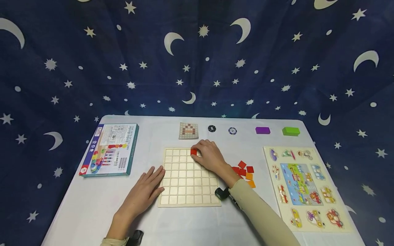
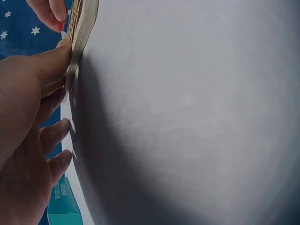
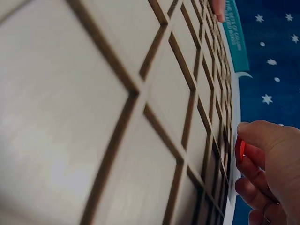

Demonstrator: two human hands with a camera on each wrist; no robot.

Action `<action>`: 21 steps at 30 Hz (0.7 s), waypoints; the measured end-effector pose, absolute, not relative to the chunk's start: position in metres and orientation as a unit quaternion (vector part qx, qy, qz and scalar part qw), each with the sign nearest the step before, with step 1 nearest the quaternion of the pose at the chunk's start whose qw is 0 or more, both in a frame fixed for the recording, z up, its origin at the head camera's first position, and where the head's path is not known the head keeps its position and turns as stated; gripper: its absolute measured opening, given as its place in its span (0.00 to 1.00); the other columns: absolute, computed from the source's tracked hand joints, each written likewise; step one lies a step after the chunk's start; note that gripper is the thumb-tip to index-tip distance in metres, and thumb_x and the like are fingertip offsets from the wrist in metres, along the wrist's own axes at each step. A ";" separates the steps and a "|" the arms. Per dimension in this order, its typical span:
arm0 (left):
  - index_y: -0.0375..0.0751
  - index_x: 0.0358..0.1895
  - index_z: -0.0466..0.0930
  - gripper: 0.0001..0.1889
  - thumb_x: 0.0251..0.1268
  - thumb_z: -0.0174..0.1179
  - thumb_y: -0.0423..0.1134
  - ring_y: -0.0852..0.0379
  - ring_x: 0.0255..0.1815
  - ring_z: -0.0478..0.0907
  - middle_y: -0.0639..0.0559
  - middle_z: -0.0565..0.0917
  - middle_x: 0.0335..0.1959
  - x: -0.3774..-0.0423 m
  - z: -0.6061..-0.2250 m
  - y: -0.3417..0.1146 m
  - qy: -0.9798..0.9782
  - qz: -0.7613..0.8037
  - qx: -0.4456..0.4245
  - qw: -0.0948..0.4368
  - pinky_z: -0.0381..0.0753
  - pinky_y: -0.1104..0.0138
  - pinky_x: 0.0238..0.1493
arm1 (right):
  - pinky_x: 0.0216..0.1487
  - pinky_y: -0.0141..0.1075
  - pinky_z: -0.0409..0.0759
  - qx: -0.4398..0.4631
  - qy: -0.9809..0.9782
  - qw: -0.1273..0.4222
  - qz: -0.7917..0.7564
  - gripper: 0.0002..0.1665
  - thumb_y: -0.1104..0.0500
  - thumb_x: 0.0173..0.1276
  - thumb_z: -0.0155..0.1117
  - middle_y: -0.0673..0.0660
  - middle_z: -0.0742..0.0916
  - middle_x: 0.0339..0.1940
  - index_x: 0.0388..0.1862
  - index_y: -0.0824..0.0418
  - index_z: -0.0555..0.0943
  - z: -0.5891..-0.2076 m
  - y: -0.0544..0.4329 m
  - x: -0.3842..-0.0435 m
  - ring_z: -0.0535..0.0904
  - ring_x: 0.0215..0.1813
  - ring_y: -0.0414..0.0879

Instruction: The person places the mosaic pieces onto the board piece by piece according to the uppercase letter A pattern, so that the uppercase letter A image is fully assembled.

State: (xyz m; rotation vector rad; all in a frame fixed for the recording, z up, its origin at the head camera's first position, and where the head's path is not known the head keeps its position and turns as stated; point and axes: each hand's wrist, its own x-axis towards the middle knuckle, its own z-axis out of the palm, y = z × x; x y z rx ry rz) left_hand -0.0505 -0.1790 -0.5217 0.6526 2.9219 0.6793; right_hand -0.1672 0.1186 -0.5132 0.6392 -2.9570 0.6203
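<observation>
A pale wooden grid board with square recesses lies on the table. Over its far row, right of the middle, my right hand pinches a red square tile between thumb and fingers. In the right wrist view the tile stands on edge in that pinch, its far side partly hidden by the fingers. My left hand lies with fingers spread at the board's left edge, the thumb touching it. Right of the board is a loose pile of red tiles and orange tiles, partly behind my right forearm.
Behind the board lies a pattern card, with a black chip and a blue-white chip beside it. Farther right are a purple block and a green block. A boxed set lies left, a picture puzzle right.
</observation>
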 end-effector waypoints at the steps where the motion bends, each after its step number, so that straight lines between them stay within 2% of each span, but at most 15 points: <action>1: 0.43 0.82 0.67 0.34 0.78 0.63 0.48 0.36 0.87 0.60 0.48 0.68 0.85 -0.050 -0.522 -0.179 0.951 0.221 0.211 0.036 0.61 0.38 0.84 | 0.54 0.45 0.78 0.211 -0.956 0.024 0.201 0.17 0.47 0.73 0.73 0.52 0.90 0.49 0.55 0.53 0.90 -0.514 0.116 -0.168 0.82 0.52 0.50; 10: 0.44 0.82 0.67 0.34 0.78 0.63 0.49 0.37 0.87 0.60 0.49 0.67 0.85 -0.051 -0.523 -0.180 0.954 0.213 0.209 0.036 0.62 0.38 0.84 | 0.55 0.45 0.79 0.212 -0.957 0.023 0.197 0.18 0.45 0.75 0.72 0.51 0.88 0.50 0.56 0.50 0.91 -0.517 0.106 -0.173 0.81 0.52 0.49; 17: 0.43 0.82 0.68 0.34 0.78 0.63 0.49 0.37 0.87 0.60 0.49 0.68 0.84 -0.052 -0.524 -0.180 0.955 0.208 0.208 0.035 0.63 0.39 0.84 | 0.55 0.43 0.79 0.201 -0.957 0.015 0.209 0.24 0.44 0.75 0.72 0.51 0.87 0.53 0.65 0.50 0.88 -0.521 0.112 -0.172 0.79 0.53 0.48; 21: 0.42 0.82 0.68 0.34 0.78 0.63 0.49 0.37 0.87 0.60 0.48 0.68 0.84 -0.052 -0.525 -0.180 0.955 0.210 0.206 0.037 0.62 0.39 0.84 | 0.55 0.44 0.78 0.198 -0.952 0.012 0.232 0.22 0.46 0.76 0.71 0.51 0.87 0.53 0.65 0.50 0.88 -0.518 0.121 -0.167 0.79 0.53 0.48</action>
